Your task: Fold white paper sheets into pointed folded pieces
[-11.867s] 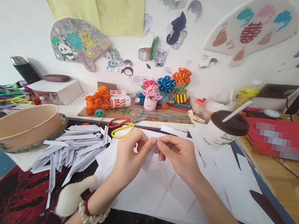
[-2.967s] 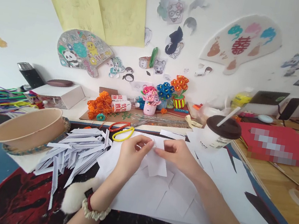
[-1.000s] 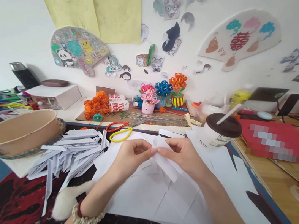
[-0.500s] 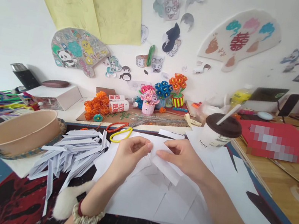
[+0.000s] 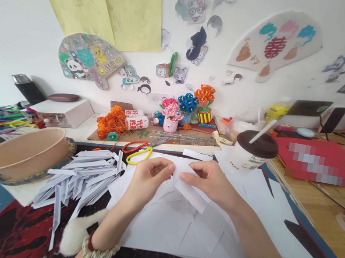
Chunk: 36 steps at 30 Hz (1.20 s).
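Observation:
A small white paper piece [image 5: 190, 192] is pinched between the fingertips of both hands, over a layer of white sheets [image 5: 155, 228]. My left hand [image 5: 152, 179], with a scrunchie at the wrist, has thumb and forefinger pressed together at its left edge. My right hand [image 5: 208, 180] grips its upper right part with thumb and fingers. Left of my left hand lies a pile of folded white paper strips [image 5: 84, 175]. Scissors with red and yellow handles [image 5: 139, 154] rest just beyond my left hand.
A tan bowl [image 5: 22, 149] stands at the left. Behind my right hand is a lidded cup with a straw [image 5: 253, 150]. Orange flowers [image 5: 111, 122] and small flower pots [image 5: 170, 125] line the back. A red packet [image 5: 323, 162] lies at the right.

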Motion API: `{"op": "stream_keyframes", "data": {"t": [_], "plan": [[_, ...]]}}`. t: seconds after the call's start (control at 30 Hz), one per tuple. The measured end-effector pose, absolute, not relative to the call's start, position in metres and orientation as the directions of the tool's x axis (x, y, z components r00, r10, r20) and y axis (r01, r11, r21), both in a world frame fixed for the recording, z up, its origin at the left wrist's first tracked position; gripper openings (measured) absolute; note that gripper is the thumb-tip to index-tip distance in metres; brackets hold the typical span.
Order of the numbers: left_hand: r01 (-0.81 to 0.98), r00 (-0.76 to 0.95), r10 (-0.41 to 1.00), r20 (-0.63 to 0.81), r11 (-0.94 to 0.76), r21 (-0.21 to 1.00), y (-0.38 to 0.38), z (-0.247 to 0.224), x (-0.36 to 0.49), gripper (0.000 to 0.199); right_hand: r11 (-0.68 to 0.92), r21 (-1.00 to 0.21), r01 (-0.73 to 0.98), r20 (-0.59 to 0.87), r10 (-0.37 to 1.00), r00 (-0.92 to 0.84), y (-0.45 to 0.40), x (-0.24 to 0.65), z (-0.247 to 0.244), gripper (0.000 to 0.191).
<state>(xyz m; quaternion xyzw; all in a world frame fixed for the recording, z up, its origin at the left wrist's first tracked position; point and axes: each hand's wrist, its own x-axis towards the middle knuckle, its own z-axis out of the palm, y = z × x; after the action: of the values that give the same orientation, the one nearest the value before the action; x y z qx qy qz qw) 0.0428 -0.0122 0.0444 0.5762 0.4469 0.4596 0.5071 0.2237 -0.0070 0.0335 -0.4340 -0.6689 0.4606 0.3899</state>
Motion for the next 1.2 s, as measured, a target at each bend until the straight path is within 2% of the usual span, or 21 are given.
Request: {"op": "stream_keyframes", "data": {"t": [0.13,0.33,0.53,0.9,1.07,1.2], "plan": [[0.072,0.204,0.974,0.099,-0.116,0.991,-0.0124,0.0456,0.0422,0.023,0.208,-0.952,0.223,0.135,0.943,-0.304,-0.0064,0.2224,0.0320,0.049],[0.153,0.208,0.971,0.114,-0.147,0.977,-0.0119,0.0415,0.0416,0.021,0.159,-0.972,0.173,0.110,0.959,-0.263,-0.0090,0.2195,0.0346,0.038],[0.208,0.159,0.977,0.138,-0.170,0.963,-0.0109,0.0398,0.0408,0.024,0.101,-0.988,0.120,0.045,0.915,-0.401,-0.0093,0.2235,0.0373,0.043],[0.275,0.192,0.972,0.139,-0.189,0.943,-0.0102,0.0376,0.0399,0.025,0.103,-0.988,0.118,0.039,0.891,-0.453,-0.0089,0.2271,0.0371,0.041],[0.322,0.195,0.962,0.193,-0.248,0.914,-0.0127,0.0380,0.0420,0.022,0.062,-0.993,0.098,0.016,0.911,-0.413,-0.0083,0.2235,0.0319,0.038],[0.341,0.202,0.955,0.216,-0.275,0.899,-0.0144,0.0388,0.0445,0.021,0.003,-0.999,0.049,-0.016,0.925,-0.381,-0.0090,0.2175,0.0313,0.029]]}}
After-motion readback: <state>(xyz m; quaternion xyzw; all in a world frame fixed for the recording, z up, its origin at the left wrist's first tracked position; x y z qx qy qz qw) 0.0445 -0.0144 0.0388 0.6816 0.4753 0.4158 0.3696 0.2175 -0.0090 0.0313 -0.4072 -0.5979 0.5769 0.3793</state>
